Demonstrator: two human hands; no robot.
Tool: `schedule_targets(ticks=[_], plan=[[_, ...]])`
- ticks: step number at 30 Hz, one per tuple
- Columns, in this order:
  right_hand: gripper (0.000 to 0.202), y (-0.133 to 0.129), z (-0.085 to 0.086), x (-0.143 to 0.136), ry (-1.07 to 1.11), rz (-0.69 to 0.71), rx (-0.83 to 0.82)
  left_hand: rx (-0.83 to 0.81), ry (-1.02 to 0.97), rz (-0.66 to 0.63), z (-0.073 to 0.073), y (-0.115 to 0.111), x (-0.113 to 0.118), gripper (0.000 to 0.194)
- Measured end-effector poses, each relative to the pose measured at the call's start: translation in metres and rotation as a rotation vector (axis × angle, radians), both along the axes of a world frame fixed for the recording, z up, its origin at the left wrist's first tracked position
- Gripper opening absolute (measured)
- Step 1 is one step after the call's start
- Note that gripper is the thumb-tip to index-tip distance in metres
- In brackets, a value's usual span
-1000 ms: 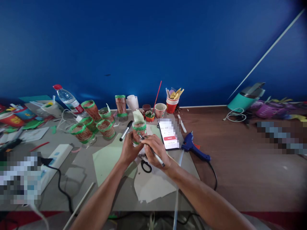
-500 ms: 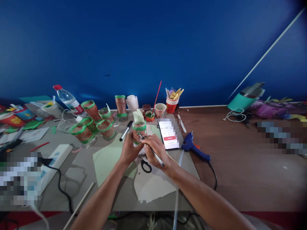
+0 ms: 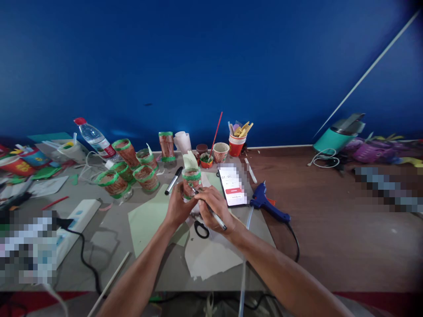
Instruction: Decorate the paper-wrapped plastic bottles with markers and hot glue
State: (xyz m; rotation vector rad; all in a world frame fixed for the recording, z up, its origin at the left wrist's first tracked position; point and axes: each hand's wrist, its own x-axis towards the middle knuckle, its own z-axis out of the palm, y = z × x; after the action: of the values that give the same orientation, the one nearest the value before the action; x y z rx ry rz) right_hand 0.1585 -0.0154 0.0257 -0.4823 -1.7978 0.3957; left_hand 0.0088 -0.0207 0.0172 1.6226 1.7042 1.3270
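Between my hands stands a small brown cup with a green rim, with a pale green paper piece rising from its top. My left hand is closed around the cup's lower left side. A black and silver marker pen is pinched in my right hand, its tip against the front of the cup. Scissors with a black handle loop lie just below my hands, their blades hidden. Beneath are a light green sheet and torn pale paper.
Several brown cups with green rims stand to the left, near a plastic bottle. A phone and a blue glue gun lie right of my hands. A second marker and a power strip are on the left.
Almost nothing differs. Both hands keep the cup and the marker in nearly the same position.
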Motion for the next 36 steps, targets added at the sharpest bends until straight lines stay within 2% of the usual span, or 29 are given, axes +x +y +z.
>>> schedule_targets(ticks=[11, 21, 36], plan=[[0.020, 0.0002, -0.0009, -0.0003, 0.008, 0.013, 0.011, 0.020, 0.021, -0.002, 0.0013, -0.0002, -0.0006, 0.030], [0.019, -0.0019, 0.0018, 0.0021, -0.035, -0.009, -0.021, 0.011, -0.010, -0.010, -0.0039, 0.0007, -0.0016, 0.041], [0.019, -0.0013, 0.0017, 0.0024, -0.037, -0.005, -0.021, -0.004, -0.038, -0.013, -0.0038, 0.0008, -0.0007, 0.044]])
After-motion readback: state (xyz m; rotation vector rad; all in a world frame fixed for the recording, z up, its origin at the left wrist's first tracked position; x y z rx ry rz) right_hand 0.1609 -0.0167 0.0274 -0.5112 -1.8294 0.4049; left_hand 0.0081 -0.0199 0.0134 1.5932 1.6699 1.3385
